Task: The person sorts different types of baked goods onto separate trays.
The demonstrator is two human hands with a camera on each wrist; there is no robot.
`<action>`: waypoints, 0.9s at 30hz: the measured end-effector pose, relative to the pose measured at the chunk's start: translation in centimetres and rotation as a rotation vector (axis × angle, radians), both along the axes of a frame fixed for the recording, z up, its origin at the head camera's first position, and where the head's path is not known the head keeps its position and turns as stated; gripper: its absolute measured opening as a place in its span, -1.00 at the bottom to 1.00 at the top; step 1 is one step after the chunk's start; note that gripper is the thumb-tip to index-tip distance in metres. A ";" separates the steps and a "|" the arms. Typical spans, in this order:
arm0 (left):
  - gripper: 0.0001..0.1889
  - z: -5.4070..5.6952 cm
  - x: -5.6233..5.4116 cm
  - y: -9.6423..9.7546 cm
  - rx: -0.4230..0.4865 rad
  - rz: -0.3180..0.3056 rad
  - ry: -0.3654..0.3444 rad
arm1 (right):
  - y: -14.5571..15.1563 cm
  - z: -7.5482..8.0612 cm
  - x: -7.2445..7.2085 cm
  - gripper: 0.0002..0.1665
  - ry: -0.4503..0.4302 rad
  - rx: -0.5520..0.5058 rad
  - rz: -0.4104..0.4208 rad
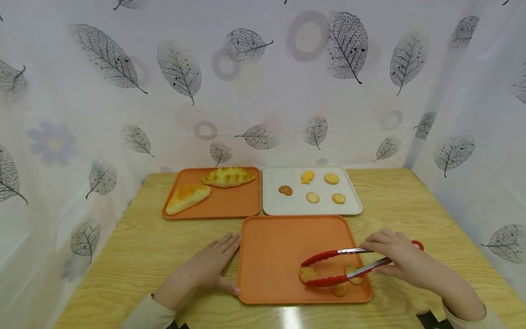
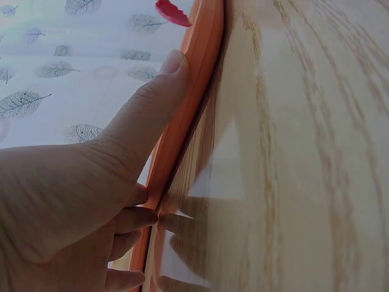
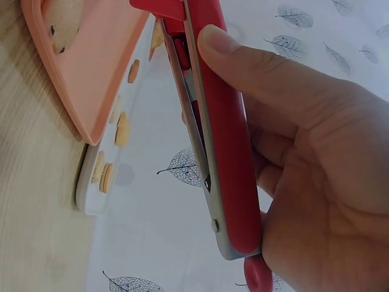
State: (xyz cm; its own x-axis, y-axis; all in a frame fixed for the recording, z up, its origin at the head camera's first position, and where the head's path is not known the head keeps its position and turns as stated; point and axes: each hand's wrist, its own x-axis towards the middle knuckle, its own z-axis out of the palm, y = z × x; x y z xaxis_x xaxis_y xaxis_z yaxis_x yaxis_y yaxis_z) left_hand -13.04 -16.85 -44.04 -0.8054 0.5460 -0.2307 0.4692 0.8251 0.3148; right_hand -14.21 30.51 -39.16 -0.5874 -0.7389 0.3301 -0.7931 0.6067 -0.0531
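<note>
My right hand (image 1: 400, 258) grips red-tipped metal tongs (image 1: 357, 251), its thumb along the red handle (image 3: 228, 152) in the right wrist view. The tongs' spread tips reach over the front orange tray (image 1: 283, 246), on either side of a round cookie (image 1: 308, 274) with dark specks. Close by lie another speckled cookie (image 1: 355, 279), partly behind the lower tong arm, and a swirled cookie (image 1: 339, 289). With fingers extended, my left hand (image 1: 207, 267) rests at the tray's left side. Its thumb (image 2: 173, 64) touches the orange rim in the left wrist view.
Behind, on the left, another orange tray (image 1: 230, 208) carries a triangular pastry (image 1: 188, 199) and a long ridged bread (image 1: 228, 177). Beside it a white tray (image 1: 275, 205) bears several small biscuits, including a pretzel shape (image 1: 285, 190). A leaf-patterned curtain (image 1: 263, 105) surrounds the wooden table (image 1: 135, 256).
</note>
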 end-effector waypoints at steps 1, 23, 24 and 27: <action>0.32 0.0 0.0 0.0 0.001 0.000 0.000 | -0.1 0.1 -0.1 -0.37 0.008 0.000 -0.006; 0.33 -0.1 -0.1 -0.1 0.001 -0.001 -0.001 | -1.5 2.4 -6.2 -0.41 0.069 -0.018 -0.083; 0.32 -0.1 -0.1 -0.1 0.002 0.000 -0.005 | -1.6 2.4 -6.6 -0.42 0.064 -0.018 -0.093; 0.32 -0.1 -0.2 -0.1 0.004 0.001 -0.018 | -1.8 2.1 -7.6 -0.42 0.066 -0.020 -0.119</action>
State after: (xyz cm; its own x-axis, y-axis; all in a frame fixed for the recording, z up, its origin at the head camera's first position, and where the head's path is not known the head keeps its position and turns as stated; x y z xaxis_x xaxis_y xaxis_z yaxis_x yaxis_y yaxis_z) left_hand -13.19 -17.00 -44.10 -0.8015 0.5463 -0.2430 0.4628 0.8242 0.3265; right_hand -21.77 28.70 -37.09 -0.6475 -0.6581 0.3843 -0.7175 0.6964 -0.0163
